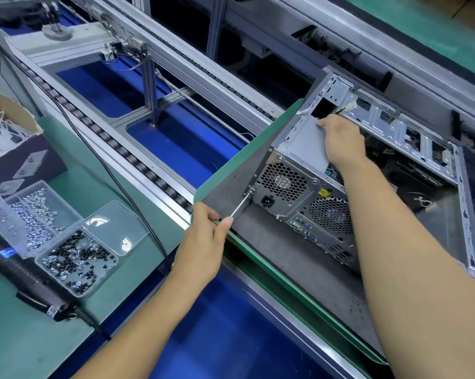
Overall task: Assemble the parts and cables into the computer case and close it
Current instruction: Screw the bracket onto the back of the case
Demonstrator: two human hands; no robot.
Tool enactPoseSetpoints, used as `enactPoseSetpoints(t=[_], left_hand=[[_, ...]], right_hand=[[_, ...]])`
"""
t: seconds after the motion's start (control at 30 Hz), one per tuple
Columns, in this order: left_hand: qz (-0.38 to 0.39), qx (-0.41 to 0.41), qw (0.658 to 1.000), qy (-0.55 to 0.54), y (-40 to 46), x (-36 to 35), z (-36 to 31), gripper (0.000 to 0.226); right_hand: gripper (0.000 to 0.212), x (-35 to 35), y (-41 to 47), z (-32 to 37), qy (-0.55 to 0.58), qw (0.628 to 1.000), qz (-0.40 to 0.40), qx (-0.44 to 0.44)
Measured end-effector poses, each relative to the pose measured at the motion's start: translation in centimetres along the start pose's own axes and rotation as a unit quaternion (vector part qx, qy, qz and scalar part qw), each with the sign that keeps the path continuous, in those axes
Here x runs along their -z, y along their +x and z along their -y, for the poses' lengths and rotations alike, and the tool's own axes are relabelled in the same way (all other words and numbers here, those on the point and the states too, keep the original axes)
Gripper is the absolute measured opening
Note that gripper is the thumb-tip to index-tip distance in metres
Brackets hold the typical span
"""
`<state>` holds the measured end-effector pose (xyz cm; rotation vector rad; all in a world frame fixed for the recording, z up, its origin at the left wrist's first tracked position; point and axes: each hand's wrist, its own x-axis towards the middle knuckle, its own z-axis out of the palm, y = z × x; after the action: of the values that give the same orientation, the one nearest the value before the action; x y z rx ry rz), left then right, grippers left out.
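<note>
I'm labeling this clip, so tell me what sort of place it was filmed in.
Most likely a computer assembly line in a factory. An open computer case lies on a pallet beside a roller conveyor track, trays of sorted screws sit on the bench, and the left hand drives a screwdriver into the case's back panel.

yellow warning triangle sticker (323, 192) | on PSU (282, 187) | no legible txt

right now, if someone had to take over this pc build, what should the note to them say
Left hand grips a screwdriver, tip at a screw on the power supply corner at the rear.
Right hand rests on the power supply's top, steadying the computer case.
Case lies on the grey mat, side open, cables loose inside.
Screw trays and an electric driver sit on the left.
Done: power supply seated.
Left: finish its screws, route cables, close the case.
</note>
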<state>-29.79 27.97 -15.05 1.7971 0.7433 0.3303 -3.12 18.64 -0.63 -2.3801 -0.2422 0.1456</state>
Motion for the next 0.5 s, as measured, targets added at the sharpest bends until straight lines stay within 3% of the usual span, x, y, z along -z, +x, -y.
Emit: enactPoseSetpoints(t=[0.1, 0.23, 0.37, 0.5], left_hand=[[0.020, -0.017, 1.000, 0.014, 0.0, 0.1, 0.0, 0.038], [-0.011, -0.024, 0.999, 0.024, 0.2, 0.3, 0.1, 0.029], [-0.038, 0.000, 0.984, 0.177, 0.2, 0.9, -0.3, 0.031], [-0.006, -0.020, 0.980, 0.197, 0.5, 1.5, -1.0, 0.036]], right_hand=[[0.019, 0.0, 0.0, 0.2, 0.004, 1.000, 0.005, 0.001], [0.018, 0.1, -0.2, 0.2, 0.002, 1.000, 0.002, 0.004], [0.019, 0.0, 0.0, 0.2, -0.009, 1.000, 0.003, 0.016], [0.018, -0.1, 0.3, 0.1, -0.025, 0.999, 0.005, 0.024]])
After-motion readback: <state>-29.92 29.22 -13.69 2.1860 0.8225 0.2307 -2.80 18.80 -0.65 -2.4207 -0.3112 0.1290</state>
